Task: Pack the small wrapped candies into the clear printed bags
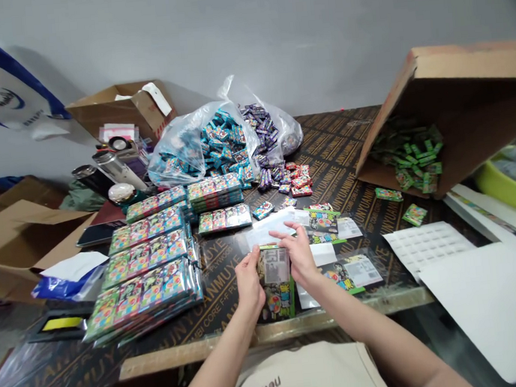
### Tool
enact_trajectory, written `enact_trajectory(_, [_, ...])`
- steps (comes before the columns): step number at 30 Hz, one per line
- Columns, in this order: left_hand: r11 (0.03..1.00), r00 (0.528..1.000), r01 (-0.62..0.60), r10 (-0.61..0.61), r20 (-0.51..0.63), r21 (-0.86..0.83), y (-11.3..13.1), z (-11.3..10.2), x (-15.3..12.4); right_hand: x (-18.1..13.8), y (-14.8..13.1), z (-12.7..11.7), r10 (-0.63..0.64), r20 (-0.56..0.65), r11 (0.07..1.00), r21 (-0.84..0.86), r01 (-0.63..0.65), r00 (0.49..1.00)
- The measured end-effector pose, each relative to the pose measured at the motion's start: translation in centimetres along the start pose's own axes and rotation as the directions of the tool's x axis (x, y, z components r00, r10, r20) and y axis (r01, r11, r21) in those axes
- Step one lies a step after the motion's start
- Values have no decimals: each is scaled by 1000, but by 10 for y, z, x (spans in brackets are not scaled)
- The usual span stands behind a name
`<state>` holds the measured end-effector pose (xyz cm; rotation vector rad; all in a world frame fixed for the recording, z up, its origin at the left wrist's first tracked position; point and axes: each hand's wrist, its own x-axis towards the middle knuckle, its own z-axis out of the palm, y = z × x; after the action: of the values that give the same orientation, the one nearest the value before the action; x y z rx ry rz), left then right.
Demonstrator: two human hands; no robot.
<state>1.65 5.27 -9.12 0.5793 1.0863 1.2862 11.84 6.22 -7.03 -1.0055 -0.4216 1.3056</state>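
Observation:
My left hand (249, 281) grips the left edge of a small clear packet with a colourful printed card (275, 283), held upright over the near table edge. On the packet's right side rests my right hand (298, 256), thumb and fingers curled on its top edge, index finger stretched over a clear sleeve (270, 231) lying behind. More printed cards in sleeves (344, 273) lie just to the right. Rows of finished colourful packs (149, 269) are stacked at the left.
Two clear bags of blue and purple small boxes (217, 143) sit at the back. A tipped cardboard box (449, 110) spills green packets at the right. White sheets (493, 299), a yellow-green tub (510, 186), open cartons (22, 235) and metal flasks (111, 167) surround the dark board.

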Motion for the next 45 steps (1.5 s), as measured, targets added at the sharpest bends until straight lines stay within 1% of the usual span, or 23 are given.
enact_trajectory(3, [965, 970, 245, -243, 25, -97, 15, -1, 5, -3, -6, -5, 70, 55, 991, 108, -75, 996])
enact_trajectory(5, [944, 947, 320, -315, 70, -84, 27, -3, 10, -2, -8, -9, 141, 101, 977, 144, -154, 985])
enact_trajectory(6, [948, 947, 313, -307, 96, -57, 33, -4, 12, -1, -8, -12, 178, 131, 972, 133, -195, 975])
enact_trajectory(7, [964, 958, 266, -263, 118, -16, 38, -6, 14, 1, -8, -14, 212, 159, 968, 98, -230, 964])
enact_trajectory(9, [989, 979, 84, -105, 173, 125, 46, -7, 15, 5, -8, -20, 244, 188, 970, -28, -243, 951])
enact_trajectory(11, [945, 966, -131, 53, 254, 299, 52, -9, 15, 7, -8, -25, 156, 199, 974, -194, -117, 968])
enact_trajectory(12, [912, 954, -191, 85, 288, 364, 55, -9, 15, 7, -9, -27, 78, 212, 964, -265, -20, 974])
enact_trajectory(14, [873, 943, -214, 67, 327, 438, 60, -10, 16, 6, -11, -30, -42, 247, 929, -348, 129, 968])
enact_trajectory(15, [869, 943, -194, 37, 332, 455, 62, -10, 17, 4, -13, -31, -65, 253, 919, -362, 157, 965])
enact_trajectory(18, [856, 933, -151, -42, 358, 494, 67, -9, 21, 3, -20, -29, -69, 252, 910, -380, 165, 965])
enact_trajectory(21, [793, 905, -237, -30, 425, 561, 72, -8, 22, 5, -24, -27, -86, 291, 885, -417, 208, 953])
enact_trajectory(24, [656, 849, -424, 50, 526, 624, 75, -9, 21, 3, -25, -26, -108, 338, 842, -469, 267, 935])
enact_trajectory(26, [552, 796, -550, 121, 593, 626, 74, -10, 18, -2, -26, -27, -148, 375, 790, -511, 337, 915])
enact_trajectory(29, [385, 687, -712, 209, 696, 587, 71, -11, 15, -9, -28, -34, -205, 513, 673, -545, 500, 834])
enact_trajectory(31, [277, 618, -780, 196, 762, 561, 68, -11, 13, -6, -31, -49, -207, 595, 588, -559, 585, 776])
enact_trajectory(32, [237, 594, -799, 172, 785, 553, 67, -11, 12, -1, -34, -61, -219, 593, 535, -591, 603, 775])
enact_trajectory(34, [187, 564, -821, 132, 815, 539, 67, -11, 12, 16, -39, -92, -269, 488, 384, -736, 557, 830])
enact_trajectory(35, [174, 556, -827, 123, 822, 534, 67, -10, 12, 26, -41, -110, -311, 400, 290, -824, 486, 862])
enact_trajectory(36, [168, 552, -830, 117, 826, 532, 67, -10, 11, 37, -43, -128, -310, 328, 198, -896, 398, 893])
enact_trajectory(37, [165, 551, -831, 114, 827, 531, 67, -9, 11, 46, -44, -144, -294, 294, 163, -922, 351, 909])
enact_trajectory(39, [162, 558, -827, 125, 821, 538, 67, -8, 11, 60, -43, -171, -238, 265, 125, -946, 300, 934])
enact_trajectory(41, [168, 566, -822, 137, 813, 544, 66, -6, 10, 67, -40, -186, -184, 265, 123, -949, 289, 947])
enact_trajectory(45, [188, 572, -817, 144, 807, 545, 65, -5, 10, 70, -33, -192, -101, 267, 129, -952, 279, 958])
